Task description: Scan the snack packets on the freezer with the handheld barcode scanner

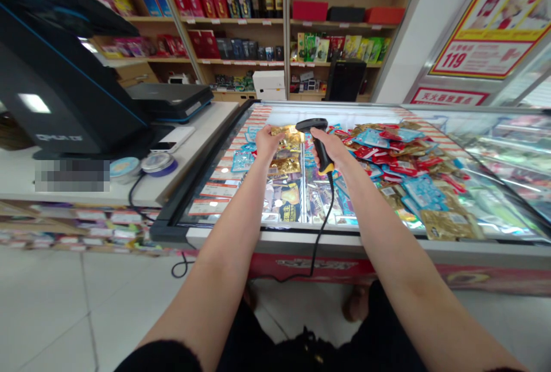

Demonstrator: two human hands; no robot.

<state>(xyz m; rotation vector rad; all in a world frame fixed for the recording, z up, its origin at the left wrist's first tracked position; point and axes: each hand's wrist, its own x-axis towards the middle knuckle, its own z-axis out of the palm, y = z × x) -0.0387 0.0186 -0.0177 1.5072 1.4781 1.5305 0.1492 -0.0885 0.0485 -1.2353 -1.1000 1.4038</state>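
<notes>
My right hand (330, 148) is wrapped round the grip of a black and yellow barcode scanner (317, 141), its head turned to the left. In my left hand (268, 141) is the edge of a gold snack packet (291, 135), just left of the scanner's head. Below it another gold packet (284, 165) lies on the freezer's glass top. Several blue packets (243, 159) lie beyond my left wrist. To the right of the scanner spreads a heap of red, blue and gold packets (391, 148). A black cable (323, 217) hangs from the scanner's grip.
A glass-topped chest freezer (224, 202) stands before me. On the left a counter (206, 125) bears a dark checkout terminal (64, 85), a scale (172, 99) and two round tubs (158, 163). Shelves (236, 20) with boxes and bottles line the back. The cable loops near the floor.
</notes>
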